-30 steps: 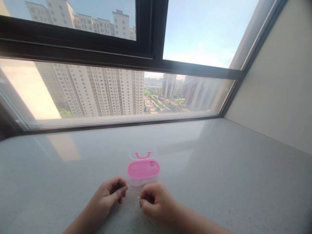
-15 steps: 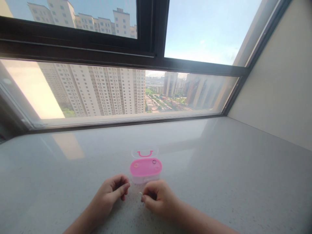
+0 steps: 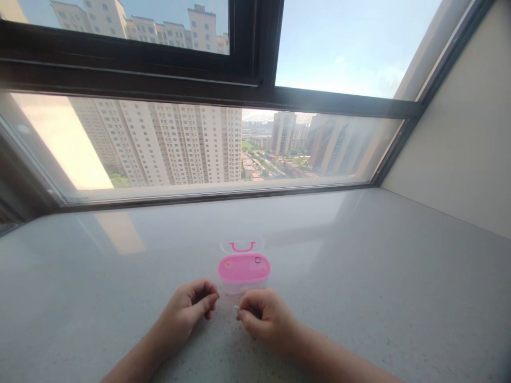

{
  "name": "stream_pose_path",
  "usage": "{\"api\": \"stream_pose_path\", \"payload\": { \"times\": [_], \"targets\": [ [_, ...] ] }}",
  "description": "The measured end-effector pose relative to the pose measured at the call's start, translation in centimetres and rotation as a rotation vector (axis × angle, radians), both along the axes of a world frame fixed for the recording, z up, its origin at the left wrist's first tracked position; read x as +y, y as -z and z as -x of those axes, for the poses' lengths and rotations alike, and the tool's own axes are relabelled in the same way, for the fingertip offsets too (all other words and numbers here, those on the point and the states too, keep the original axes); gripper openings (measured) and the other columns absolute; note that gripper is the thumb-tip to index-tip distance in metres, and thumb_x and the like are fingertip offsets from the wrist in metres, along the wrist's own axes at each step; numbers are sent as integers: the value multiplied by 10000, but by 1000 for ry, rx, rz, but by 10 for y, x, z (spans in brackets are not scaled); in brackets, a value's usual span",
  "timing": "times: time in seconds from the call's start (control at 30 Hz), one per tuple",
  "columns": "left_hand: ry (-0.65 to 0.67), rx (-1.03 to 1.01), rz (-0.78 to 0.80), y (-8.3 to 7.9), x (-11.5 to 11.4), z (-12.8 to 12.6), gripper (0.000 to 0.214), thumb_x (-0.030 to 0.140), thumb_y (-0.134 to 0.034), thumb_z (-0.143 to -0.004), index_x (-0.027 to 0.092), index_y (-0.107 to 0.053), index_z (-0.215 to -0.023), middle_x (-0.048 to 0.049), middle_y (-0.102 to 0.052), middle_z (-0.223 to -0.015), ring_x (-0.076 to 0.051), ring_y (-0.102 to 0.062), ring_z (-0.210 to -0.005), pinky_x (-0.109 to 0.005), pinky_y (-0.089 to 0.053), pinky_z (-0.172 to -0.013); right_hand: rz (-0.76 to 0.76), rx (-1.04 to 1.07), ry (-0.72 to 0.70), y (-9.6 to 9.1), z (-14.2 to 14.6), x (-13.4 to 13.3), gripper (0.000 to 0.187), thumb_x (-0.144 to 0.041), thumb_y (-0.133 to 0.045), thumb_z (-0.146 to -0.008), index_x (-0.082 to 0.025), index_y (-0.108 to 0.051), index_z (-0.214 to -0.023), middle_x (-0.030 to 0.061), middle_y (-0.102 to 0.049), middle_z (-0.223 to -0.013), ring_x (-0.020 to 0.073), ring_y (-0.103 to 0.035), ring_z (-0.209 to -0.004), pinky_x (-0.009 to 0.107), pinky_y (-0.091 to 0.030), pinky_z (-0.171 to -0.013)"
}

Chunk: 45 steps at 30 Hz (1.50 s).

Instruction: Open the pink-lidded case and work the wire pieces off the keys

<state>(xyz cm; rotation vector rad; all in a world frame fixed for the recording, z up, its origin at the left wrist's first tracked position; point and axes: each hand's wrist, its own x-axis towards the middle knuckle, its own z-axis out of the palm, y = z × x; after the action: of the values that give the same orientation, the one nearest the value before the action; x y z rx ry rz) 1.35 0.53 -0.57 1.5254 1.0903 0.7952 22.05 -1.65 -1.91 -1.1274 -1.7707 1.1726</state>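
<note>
My right hand (image 3: 268,319) is closed, with a small white ring-shaped band (image 3: 236,309) pinched between thumb and forefinger. To its left, my left hand (image 3: 191,306) has thumb and fingertips pressed together; whatever they hold, if anything, is too small to make out. Just beyond both hands stands a clear oval plastic box with a pink tray (image 3: 243,270) on top. On that tray lie a dark ring-shaped band (image 3: 257,260) at the back right, a pale orange one (image 3: 228,265) at the left, and a faint pinkish one at the right.
Behind the box lies a clear lid with a pink handle (image 3: 242,250). Everything rests on a pale speckled sill (image 3: 359,287). A dark-framed window (image 3: 199,194) runs along its far side, and a white wall (image 3: 451,149) rises at the right.
The whole view has shifted slightly, so box and hands appear a little further right and higher. More of the white band's curve shows at my right fingertips. Both hands keep nearly the same pose.
</note>
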Motion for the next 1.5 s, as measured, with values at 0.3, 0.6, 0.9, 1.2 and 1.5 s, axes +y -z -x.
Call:
{"api": "stream_pose_path", "payload": {
  "times": [0.3, 0.6, 0.9, 1.2, 1.5],
  "targets": [
    [-1, 9, -2, -3, 0, -2, 181, 319, -577, -803, 149, -580, -740, 29, -538, -611, -133, -507, -575, -249, -394, -576, 91, 82, -11, -3, -1, -2, 110, -162, -492, -720, -154, -531, -618, -46, -449, -463, 76, -384, -418, 178, -295, -418],
    [-5, 13, -7, -3, -1, -1, 180, 317, -579, -798, 151, -589, -731, 18, -556, -624, -140, -520, -584, -253, -404, -584, 128, 129, -34, -3, -2, -2, 89, -156, -458, -719, -162, -518, -653, -57, -449, -458, 70, -382, -386, 170, -297, -395],
    [12, -19, 30, -5, -1, -2, 121, 267, -574, -775, 151, -608, -782, 20, -558, -628, -137, -517, -583, -250, -395, -577, 131, 112, -39, -9, -3, -2, 108, -144, -446, -705, -156, -549, -674, -56, -454, -453, 72, -389, -391, 169, -299, -401],
    [5, -1, 42, -10, -2, -2, 137, 285, -572, -768, 154, -614, -772, 19, -558, -624, -134, -518, -582, -249, -403, -583, 32, 27, -31, -9, -5, -3, 100, -118, -473, -689, -149, -561, -654, -61, -401, -502, 62, -334, -454, 176, -243, -436],
    [29, 103, -20, -11, -2, -2, 151, 305, -563, -776, 169, -601, -725, 18, -548, -610, -146, -507, -598, -252, -405, -583, 49, 3, -30, -14, -5, -3, 90, -153, -510, -717, -149, -540, -633, -58, -391, -521, 63, -323, -475, 180, -245, -443]
  ]
}}
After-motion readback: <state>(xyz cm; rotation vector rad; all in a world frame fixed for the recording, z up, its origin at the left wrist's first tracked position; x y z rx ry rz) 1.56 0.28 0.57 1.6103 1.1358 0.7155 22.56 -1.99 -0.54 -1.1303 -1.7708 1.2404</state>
